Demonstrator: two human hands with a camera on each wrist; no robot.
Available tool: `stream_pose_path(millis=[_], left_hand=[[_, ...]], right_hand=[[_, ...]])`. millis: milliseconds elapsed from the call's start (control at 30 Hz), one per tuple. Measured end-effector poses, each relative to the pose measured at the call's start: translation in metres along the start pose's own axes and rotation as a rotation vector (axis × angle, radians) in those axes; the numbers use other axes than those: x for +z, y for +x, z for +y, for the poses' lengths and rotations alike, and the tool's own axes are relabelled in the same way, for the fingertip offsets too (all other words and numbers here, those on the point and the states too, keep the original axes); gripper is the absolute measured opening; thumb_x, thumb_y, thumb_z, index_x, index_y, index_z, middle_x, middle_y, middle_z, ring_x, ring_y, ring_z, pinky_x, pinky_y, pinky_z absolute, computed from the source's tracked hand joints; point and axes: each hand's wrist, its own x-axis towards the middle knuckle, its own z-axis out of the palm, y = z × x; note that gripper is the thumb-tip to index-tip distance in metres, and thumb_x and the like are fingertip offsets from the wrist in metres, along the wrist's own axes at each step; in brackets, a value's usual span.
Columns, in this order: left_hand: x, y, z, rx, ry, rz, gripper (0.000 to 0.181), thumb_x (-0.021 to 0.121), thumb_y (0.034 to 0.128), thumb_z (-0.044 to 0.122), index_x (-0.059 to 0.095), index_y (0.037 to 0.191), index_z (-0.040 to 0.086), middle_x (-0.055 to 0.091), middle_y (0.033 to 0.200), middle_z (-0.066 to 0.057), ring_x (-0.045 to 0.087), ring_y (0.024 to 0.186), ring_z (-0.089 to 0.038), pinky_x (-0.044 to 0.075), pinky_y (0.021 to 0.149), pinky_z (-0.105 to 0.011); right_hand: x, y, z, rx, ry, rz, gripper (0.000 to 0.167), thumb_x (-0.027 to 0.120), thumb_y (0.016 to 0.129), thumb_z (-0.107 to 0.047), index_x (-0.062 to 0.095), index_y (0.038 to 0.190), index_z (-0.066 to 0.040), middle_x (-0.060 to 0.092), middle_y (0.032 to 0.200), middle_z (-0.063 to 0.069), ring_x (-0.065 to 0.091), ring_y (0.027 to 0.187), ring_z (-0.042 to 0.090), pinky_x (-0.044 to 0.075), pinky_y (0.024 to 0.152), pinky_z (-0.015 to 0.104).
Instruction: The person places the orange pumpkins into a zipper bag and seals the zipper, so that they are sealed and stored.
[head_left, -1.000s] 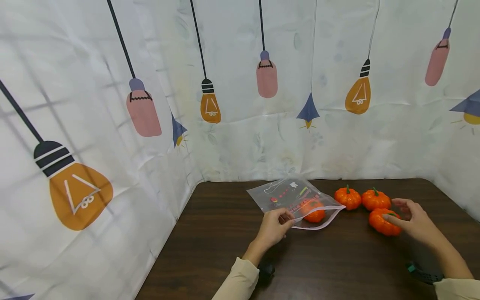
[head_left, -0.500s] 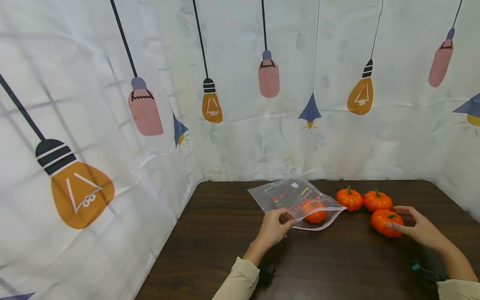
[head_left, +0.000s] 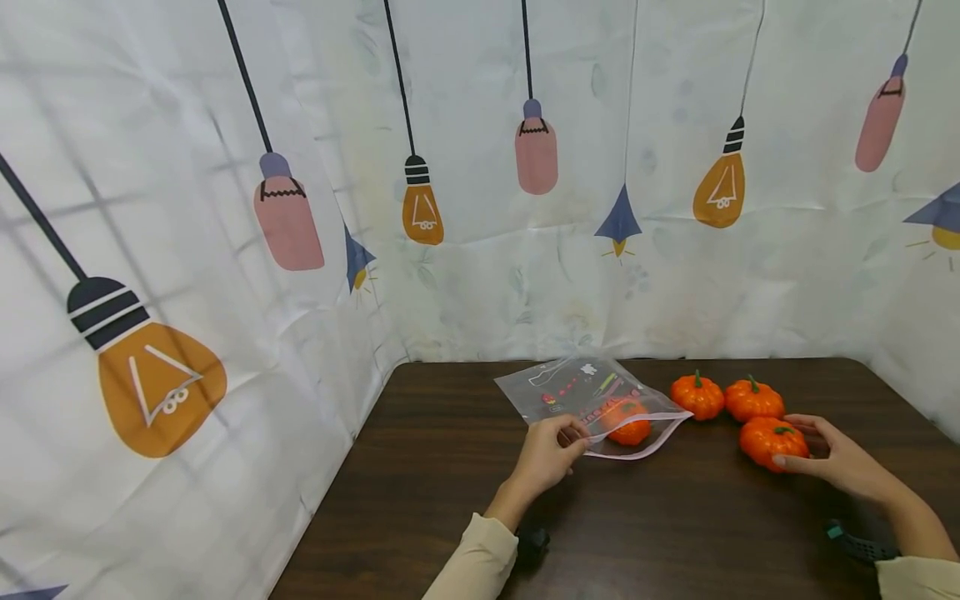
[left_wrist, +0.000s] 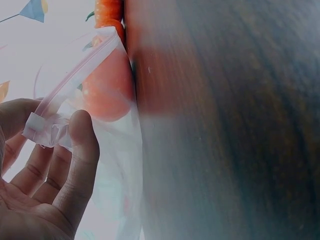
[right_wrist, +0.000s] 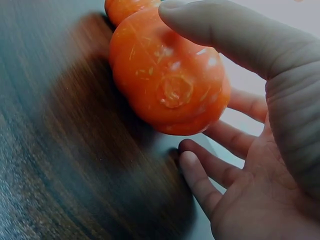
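My left hand (head_left: 551,454) pinches the open edge of a clear zip bag (head_left: 536,396) by its corner. Printed coloured marks cover the bag, and one small orange pumpkin (head_left: 628,431) lies inside near its mouth. In the left wrist view the plastic slider (left_wrist: 36,125) shows between thumb and fingers. On the right, my right hand (head_left: 843,454) grips another small pumpkin (head_left: 772,442), thumb on the near side and fingers on the far side. In the right wrist view this pumpkin's round base mark (right_wrist: 175,91) faces the camera.
Two more pumpkins, one at the left (head_left: 697,396) and one at the right (head_left: 753,400), stand behind the gripped one. The dark wooden table (head_left: 645,533) ends at a white curtain (head_left: 480,300) printed with lamps. A second curtain side runs along the left.
My right hand has come in around the front pumpkin, its thumb and fingers now against it. The left hand and the bag have stayed in place.
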Motion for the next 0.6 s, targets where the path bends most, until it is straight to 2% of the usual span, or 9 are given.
stream_pose_path(millis=[67,267,400,500,600], left_hand=[[-0.0002,0.0001,0.0,0.002,0.0,-0.003,0.005,0.075,0.0911,0.009,0.074,0.095,0.007,0.068,0.079,-0.003,0.053,0.053,0.001,0.051,0.044,-0.022],[-0.0008,-0.0002,0.0007,0.022,0.009,-0.007,0.004,0.074,0.0919,0.009,0.074,0.096,0.007,0.068,0.08,-0.005,0.054,0.052,0.001,0.051,0.044,-0.021],[-0.0014,-0.0008,0.0015,0.03,0.011,-0.007,0.005,0.074,0.0923,0.011,0.074,0.095,0.007,0.068,0.079,-0.004,0.055,0.053,0.001,0.051,0.044,-0.022],[-0.0015,-0.0011,0.0019,0.032,0.015,-0.01,0.005,0.075,0.0923,0.012,0.074,0.096,0.008,0.069,0.079,-0.004,0.055,0.054,0.001,0.051,0.044,-0.022],[-0.0014,-0.0017,0.0011,0.031,0.019,-0.012,0.005,0.075,0.0925,0.012,0.074,0.095,0.008,0.068,0.079,-0.005,0.054,0.054,0.001,0.051,0.044,-0.021]], right_hand=[[0.001,-0.0002,-0.0002,0.008,-0.006,-0.002,0.078,0.065,0.099,-0.031,0.024,0.15,0.011,0.031,0.148,0.042,0.051,0.118,0.046,0.052,0.084,0.053],[0.001,-0.0003,0.0015,0.002,-0.018,-0.005,0.078,0.065,0.099,-0.031,0.024,0.151,0.01,0.031,0.148,0.041,0.054,0.115,0.038,0.051,0.081,0.044],[0.0014,-0.0004,0.0021,-0.001,-0.008,-0.012,0.08,0.065,0.099,-0.031,0.022,0.152,0.011,0.028,0.148,0.044,0.046,0.121,0.057,0.052,0.083,0.055],[0.0018,-0.0003,0.0018,0.006,0.0,-0.02,0.081,0.065,0.099,-0.031,0.02,0.152,0.012,0.026,0.149,0.045,0.041,0.124,0.062,0.05,0.085,0.062],[0.0024,-0.0003,0.0011,0.013,0.0,-0.024,0.083,0.065,0.1,-0.032,0.019,0.152,0.012,0.025,0.149,0.045,0.04,0.124,0.063,0.05,0.085,0.063]])
